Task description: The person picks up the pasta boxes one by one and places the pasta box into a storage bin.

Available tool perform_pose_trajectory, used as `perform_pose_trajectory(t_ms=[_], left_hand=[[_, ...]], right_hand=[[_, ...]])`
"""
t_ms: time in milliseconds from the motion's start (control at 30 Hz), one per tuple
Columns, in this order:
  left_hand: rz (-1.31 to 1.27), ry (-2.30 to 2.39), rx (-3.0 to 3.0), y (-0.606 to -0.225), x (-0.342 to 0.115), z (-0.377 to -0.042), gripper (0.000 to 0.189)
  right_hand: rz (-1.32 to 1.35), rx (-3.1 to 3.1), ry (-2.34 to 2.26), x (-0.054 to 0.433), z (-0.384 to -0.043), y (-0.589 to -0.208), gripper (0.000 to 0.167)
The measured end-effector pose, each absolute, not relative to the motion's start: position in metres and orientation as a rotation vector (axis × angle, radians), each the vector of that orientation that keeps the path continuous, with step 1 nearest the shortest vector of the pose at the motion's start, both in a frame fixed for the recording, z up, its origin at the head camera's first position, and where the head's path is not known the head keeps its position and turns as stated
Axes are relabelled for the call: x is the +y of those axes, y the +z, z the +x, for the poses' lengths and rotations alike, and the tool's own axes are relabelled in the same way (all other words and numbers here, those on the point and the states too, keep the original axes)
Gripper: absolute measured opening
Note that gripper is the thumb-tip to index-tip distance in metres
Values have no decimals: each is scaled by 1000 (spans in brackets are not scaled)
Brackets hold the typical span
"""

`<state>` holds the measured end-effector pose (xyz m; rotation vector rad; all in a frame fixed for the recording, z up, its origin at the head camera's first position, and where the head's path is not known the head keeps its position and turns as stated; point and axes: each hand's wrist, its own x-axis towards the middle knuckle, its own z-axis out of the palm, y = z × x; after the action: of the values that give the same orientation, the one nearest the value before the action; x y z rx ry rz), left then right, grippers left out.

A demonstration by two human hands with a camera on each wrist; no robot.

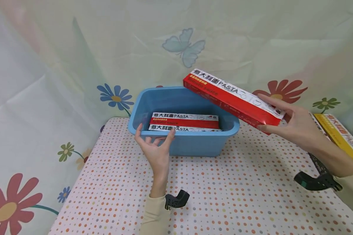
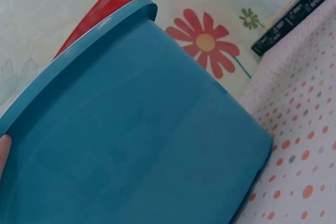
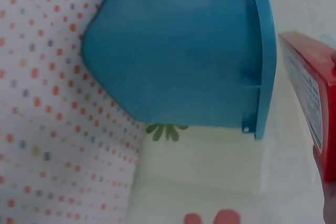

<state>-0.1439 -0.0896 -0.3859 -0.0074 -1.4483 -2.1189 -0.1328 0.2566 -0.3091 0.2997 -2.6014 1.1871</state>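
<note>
A blue plastic bin (image 1: 194, 145) stands on the dotted cloth, and inside lie red-and-white pasta boxes (image 1: 184, 122), two of them showing side by side. My left hand (image 1: 154, 148) grips the bin's near rim toward its left end, thumb and index finger over the edge. In my right hand (image 1: 297, 125) is another red pasta box (image 1: 232, 96), pinched at its right end between thumb and fingers. That box slants over the bin's right side, its left end higher and over the back rim in the head view. The right wrist view shows the box's red end (image 3: 329, 124) beside the bin.
On the right, partly behind my right forearm, lie a yellow box (image 1: 342, 137) and a dark box (image 1: 317, 163). A polka-dot cloth (image 1: 223, 199) covers the table. Behind it hangs a flowered curtain (image 1: 238, 49) close to the bin's back.
</note>
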Motion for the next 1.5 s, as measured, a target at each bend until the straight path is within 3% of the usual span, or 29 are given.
perform_pose_trajectory(t_ms=[367,767,1500], left_hand=[[-16,-2140,-1420,-389,-89,-146,99],[-24,-2137,-1396,-388,-92,-144,97],[-52,-2128,-1380,-390,-95,-144,94]], right_hand=[[761,-2918,1140,196,-195,-282,81],[1084,-2982,1103,156,-223,-289,71],[1118,-3040,1263,152,-238,-291,71]])
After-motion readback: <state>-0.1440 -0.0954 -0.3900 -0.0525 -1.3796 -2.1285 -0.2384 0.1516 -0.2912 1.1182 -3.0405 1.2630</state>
